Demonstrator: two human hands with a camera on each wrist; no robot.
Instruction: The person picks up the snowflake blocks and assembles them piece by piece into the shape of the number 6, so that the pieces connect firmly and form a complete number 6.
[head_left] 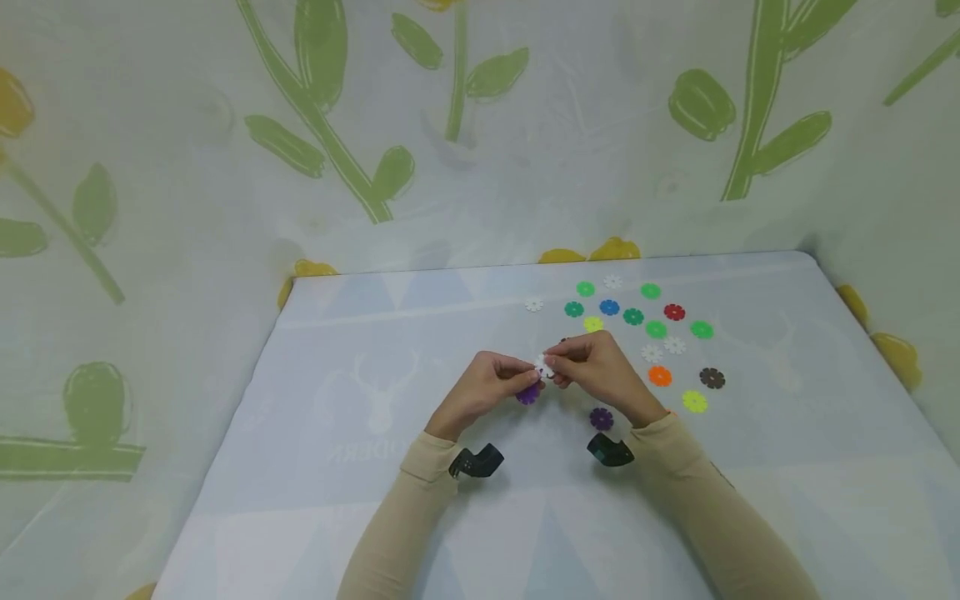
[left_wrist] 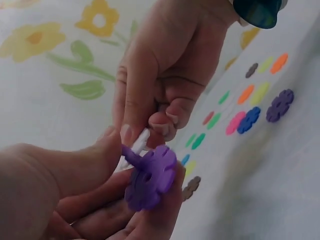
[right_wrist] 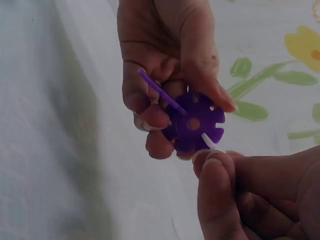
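My left hand (head_left: 486, 388) holds two joined purple flower-shaped notched discs (left_wrist: 151, 181) between thumb and fingers, one standing at an angle to the other. My right hand (head_left: 597, 370) pinches a white notched disc (head_left: 544, 365). In the right wrist view the white disc (right_wrist: 209, 142) shows edge-on, its edge right at a slot in the purple disc (right_wrist: 201, 112). Fingertips of both hands are close together above the table, and they hide part of the white piece.
Several loose notched discs in green, blue, red, yellow and white lie on the table (head_left: 300, 467), mostly beyond and right of my hands. A dark purple disc (head_left: 602, 418) lies below the right hand, with an orange disc (head_left: 660, 376) and a brown disc (head_left: 712, 378) farther right.
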